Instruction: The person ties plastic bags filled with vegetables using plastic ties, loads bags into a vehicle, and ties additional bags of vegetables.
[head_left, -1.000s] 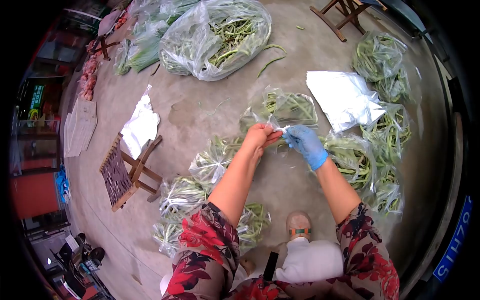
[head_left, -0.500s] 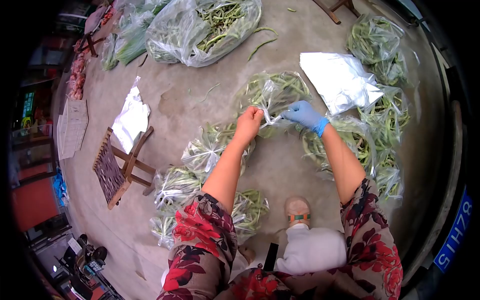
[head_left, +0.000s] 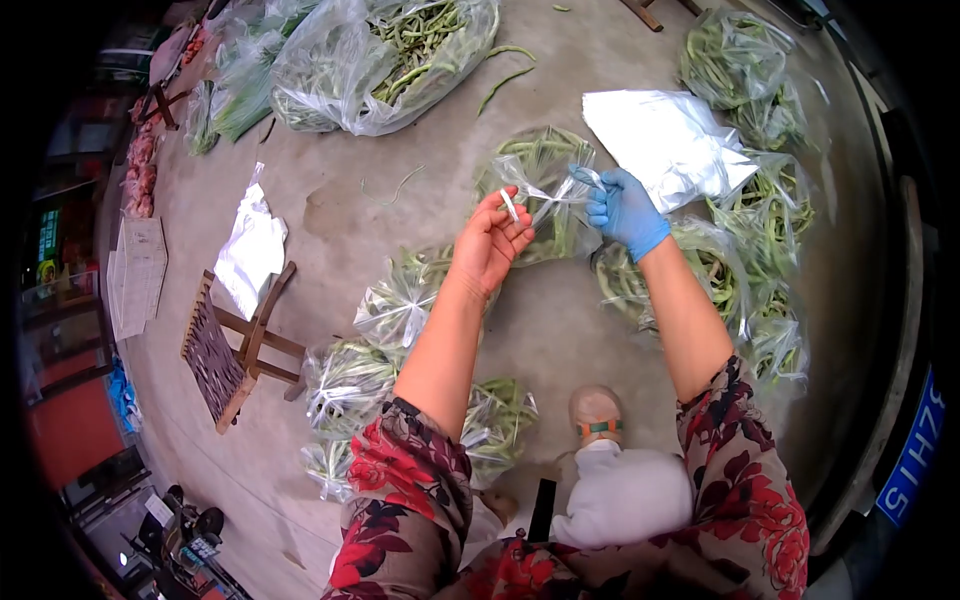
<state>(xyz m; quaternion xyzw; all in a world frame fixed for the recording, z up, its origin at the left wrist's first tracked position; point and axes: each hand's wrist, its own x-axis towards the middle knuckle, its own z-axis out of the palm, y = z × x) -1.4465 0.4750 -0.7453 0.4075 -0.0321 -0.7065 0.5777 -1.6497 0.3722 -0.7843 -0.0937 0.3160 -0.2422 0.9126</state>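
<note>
A clear plastic bag of long green beans [head_left: 545, 150] lies on the floor in front of me, gathered at its top. My left hand [head_left: 490, 240] is bare, palm turned up, with a twisted whitish end of the plastic pinched between thumb and forefinger; its other fingers are loosely curled. On the far right side of the bag's mouth, my right hand [head_left: 628, 215] in a blue glove pinches another twisted end of the plastic. Between the two hands, the gathered plastic looks crossed or knotted; I cannot make out which.
Tied bags of beans [head_left: 395, 310] lie to the left, and more bean bags [head_left: 770, 270] to the right. White plastic sheets [head_left: 660, 150] lie beyond my right hand. A folding stool [head_left: 220, 350] stands left. A large open bean bag [head_left: 330, 70] is at the back.
My left hand has turned palm up and opened its outer fingers, still pinching plastic. My right hand has rolled over and risen slightly. The view has shifted a little.
</note>
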